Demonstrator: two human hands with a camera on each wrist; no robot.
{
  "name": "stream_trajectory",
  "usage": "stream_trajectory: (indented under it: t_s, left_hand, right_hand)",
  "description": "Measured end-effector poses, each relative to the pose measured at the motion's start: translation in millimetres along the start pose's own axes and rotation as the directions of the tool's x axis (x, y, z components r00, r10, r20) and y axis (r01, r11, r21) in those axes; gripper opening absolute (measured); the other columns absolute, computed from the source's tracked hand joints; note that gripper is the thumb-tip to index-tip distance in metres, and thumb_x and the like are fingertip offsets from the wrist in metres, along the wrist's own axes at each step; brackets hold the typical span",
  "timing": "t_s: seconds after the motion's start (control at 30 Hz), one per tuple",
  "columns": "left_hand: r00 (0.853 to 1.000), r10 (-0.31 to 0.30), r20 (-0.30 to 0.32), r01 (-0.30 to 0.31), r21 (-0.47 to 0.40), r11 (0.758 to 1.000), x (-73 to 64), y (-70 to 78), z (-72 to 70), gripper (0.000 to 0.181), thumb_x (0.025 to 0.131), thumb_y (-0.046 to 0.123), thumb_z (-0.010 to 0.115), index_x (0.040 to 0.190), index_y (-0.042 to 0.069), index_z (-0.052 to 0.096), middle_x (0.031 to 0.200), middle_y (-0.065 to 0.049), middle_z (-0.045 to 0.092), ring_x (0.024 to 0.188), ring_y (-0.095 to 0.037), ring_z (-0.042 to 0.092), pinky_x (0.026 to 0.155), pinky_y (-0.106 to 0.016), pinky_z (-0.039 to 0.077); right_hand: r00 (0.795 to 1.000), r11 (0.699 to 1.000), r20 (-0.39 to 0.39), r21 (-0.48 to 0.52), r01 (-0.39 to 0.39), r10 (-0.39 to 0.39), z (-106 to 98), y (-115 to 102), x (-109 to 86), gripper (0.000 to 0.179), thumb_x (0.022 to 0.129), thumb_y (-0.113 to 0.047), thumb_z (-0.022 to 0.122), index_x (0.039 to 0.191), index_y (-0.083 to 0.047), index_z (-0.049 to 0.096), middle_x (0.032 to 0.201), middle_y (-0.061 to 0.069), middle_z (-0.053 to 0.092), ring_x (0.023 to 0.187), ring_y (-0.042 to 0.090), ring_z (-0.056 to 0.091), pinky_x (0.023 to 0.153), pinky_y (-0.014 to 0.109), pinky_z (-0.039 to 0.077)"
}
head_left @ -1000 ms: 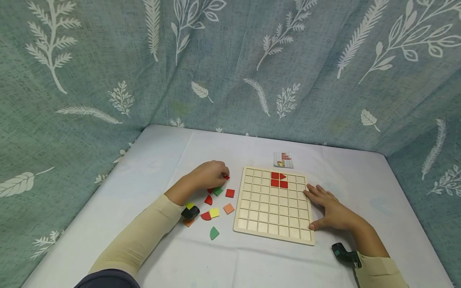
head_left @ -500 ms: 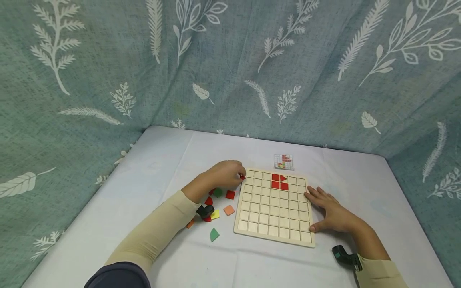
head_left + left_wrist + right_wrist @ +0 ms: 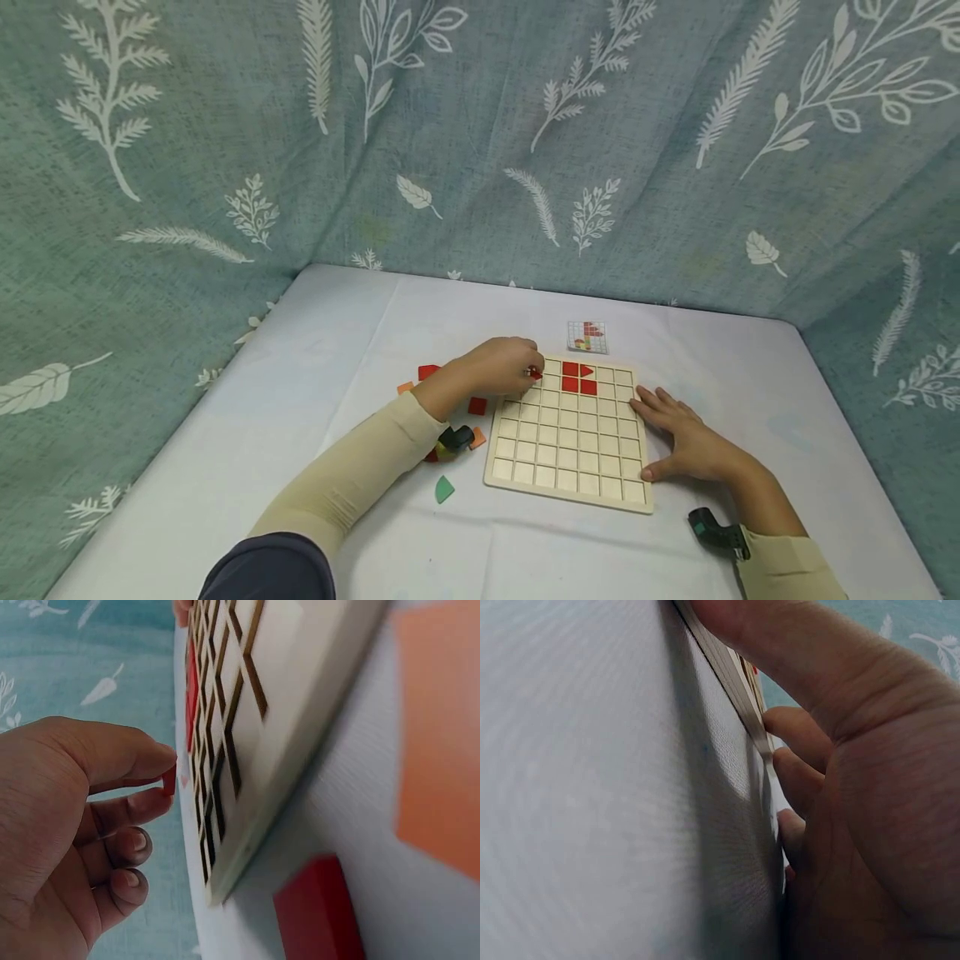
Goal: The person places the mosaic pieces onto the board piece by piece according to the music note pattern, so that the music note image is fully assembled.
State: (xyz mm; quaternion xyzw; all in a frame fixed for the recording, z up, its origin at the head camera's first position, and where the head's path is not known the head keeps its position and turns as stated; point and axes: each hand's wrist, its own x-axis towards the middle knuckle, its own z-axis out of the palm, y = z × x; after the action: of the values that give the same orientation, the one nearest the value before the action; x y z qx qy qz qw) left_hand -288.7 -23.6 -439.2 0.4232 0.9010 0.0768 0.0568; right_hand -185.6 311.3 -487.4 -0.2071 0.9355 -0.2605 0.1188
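Note:
Between thumb and index finger, my left hand (image 3: 501, 367) pinches a small red tile (image 3: 169, 781), above the upper left part of the wooden grid board (image 3: 567, 454). The tile's full outline is hidden by the fingers. On the board's upper rows lie several red tiles (image 3: 571, 384), one of them a red triangle (image 3: 587, 372). My right hand (image 3: 690, 437) rests along the board's right edge, fingers spread, thumb at the lower corner side. In the right wrist view, its fingers (image 3: 799, 735) touch the board's rim.
Left of the board lie loose tiles: a red square (image 3: 477, 406), an orange tile (image 3: 477, 437), a green quarter-round (image 3: 444, 489) and a red one (image 3: 428, 372). The left forearm covers others. Behind the board sits a pattern card (image 3: 587, 337). A patterned curtain (image 3: 480, 167) hangs behind.
My left hand has moved right with the red tile, from among the loose tiles to over the board. The right hand has stayed at the board's edge.

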Motion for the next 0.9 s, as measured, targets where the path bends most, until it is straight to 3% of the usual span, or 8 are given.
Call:
stream_trajectory:
  t_s: [0.33,0.63,0.8,0.9]
  left_hand:
    - [0.998,0.062,0.002,-0.062,0.024,0.998,27.2,13.0,1.0,0.017,0.092,0.021,0.064,0.105,0.018,0.074,0.095,0.006,0.061,0.081,-0.007,0.056,0.074,-0.025,0.047]
    - [0.993,0.115,-0.011,-0.115,-0.011,0.993,48.0,30.8,2.3,0.019,0.091,0.018,0.064,0.107,0.017,0.074,0.099,0.008,0.065,0.090,-0.005,0.059,0.078,-0.023,0.047]
    - [0.989,0.147,-0.002,-0.147,0.011,0.989,55.5,39.8,4.9,0.009,0.092,0.018,0.063,0.092,0.018,0.071,0.084,0.008,0.061,0.076,-0.007,0.051,0.066,-0.022,0.041]
    - [0.988,0.155,0.008,-0.156,0.023,0.988,59.1,44.6,6.7,0.008,0.091,0.018,0.062,0.091,0.019,0.070,0.082,0.008,0.056,0.072,-0.008,0.045,0.061,-0.023,0.037]
  right_hand:
    - [1.000,1.000,0.008,0.008,-0.001,0.001,-1,-2,-0.1,0.120,0.056,-0.060,0.084,0.151,-0.008,0.034,0.160,0.011,0.015,0.146,0.038,0.001,0.111,0.058,0.002]
    - [1.000,1.000,0.011,0.001,0.000,0.000,-2,-1,-0.6,0.118,0.056,-0.060,0.084,0.151,-0.010,0.035,0.160,0.010,0.016,0.145,0.038,0.002,0.110,0.061,0.003]
    - [1.000,1.000,0.009,-0.007,0.001,-0.001,-2,-1,0.0,0.119,0.056,-0.061,0.084,0.151,-0.011,0.035,0.160,0.010,0.016,0.146,0.038,0.002,0.110,0.060,0.004]
    - [1.000,1.000,0.007,-0.013,-0.001,0.001,-2,0,0.0,0.119,0.056,-0.062,0.083,0.152,-0.011,0.035,0.160,0.010,0.016,0.146,0.038,0.003,0.110,0.061,0.004]
